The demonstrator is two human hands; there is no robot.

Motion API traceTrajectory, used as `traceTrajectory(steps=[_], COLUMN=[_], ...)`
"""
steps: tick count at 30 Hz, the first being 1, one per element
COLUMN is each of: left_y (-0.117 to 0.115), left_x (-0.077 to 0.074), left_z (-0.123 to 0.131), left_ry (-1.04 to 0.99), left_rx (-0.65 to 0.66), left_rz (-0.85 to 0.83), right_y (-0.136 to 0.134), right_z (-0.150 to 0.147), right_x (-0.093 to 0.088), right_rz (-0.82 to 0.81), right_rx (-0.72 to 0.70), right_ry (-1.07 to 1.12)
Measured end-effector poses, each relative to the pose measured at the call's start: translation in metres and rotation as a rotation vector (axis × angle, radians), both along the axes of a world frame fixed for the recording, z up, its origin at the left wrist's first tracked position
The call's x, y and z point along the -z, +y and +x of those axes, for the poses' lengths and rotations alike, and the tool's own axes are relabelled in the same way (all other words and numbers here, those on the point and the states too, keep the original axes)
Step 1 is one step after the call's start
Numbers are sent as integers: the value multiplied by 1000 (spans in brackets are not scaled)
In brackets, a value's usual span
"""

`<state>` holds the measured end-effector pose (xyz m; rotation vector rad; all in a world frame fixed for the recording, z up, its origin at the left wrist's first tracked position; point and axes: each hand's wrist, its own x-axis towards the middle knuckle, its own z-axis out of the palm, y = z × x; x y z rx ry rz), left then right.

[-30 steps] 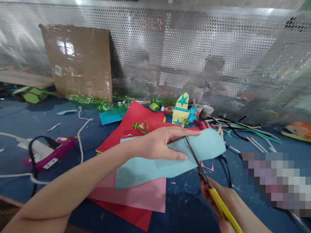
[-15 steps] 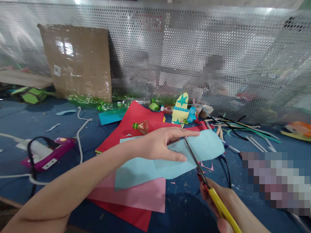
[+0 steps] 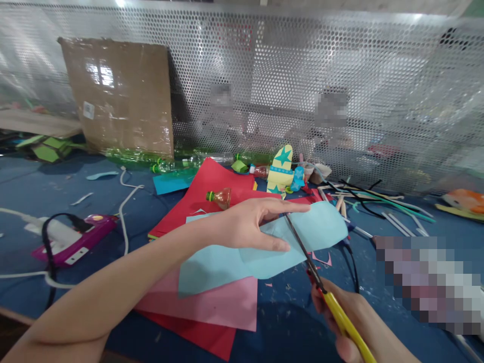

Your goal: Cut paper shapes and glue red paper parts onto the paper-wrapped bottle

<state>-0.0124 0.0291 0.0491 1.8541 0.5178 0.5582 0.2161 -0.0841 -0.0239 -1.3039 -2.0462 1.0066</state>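
My left hand (image 3: 249, 224) pinches a folded light blue paper sheet (image 3: 321, 227), thumb under and fingers stretched over it, holding it above the table. My right hand (image 3: 348, 317) at the bottom right grips yellow-handled scissors (image 3: 313, 272). Their dark blades run up into the blue paper just right of my left fingertips. Under the blue sheet lie a pink sheet (image 3: 223, 302) and red sheets (image 3: 212, 189) on the blue table (image 3: 56, 191).
A purple glue gun (image 3: 75, 239) with cords lies at left. A small bottle top (image 3: 219, 197), a paper plane model (image 3: 282, 174), green plastic bottles (image 3: 166, 164), straws and sticks (image 3: 370, 201) and cardboard (image 3: 121, 93) stand before a perforated metal screen (image 3: 302, 75). A blurred patch covers the right.
Almost nothing has moved. The blue paper's right end has drifted slightly left, and the scissors stay in the cut.
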Motion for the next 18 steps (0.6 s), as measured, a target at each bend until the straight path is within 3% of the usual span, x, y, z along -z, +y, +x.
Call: traceTrajectory(steps=[18], left_y=[5], left_x=[8], left_z=[2], left_ry=[7], left_rx=[23], left_rz=[69], right_y=[2], right_z=[-1], right_x=[-3], right_rz=[-127], right_rx=[-24], right_ry=[-4])
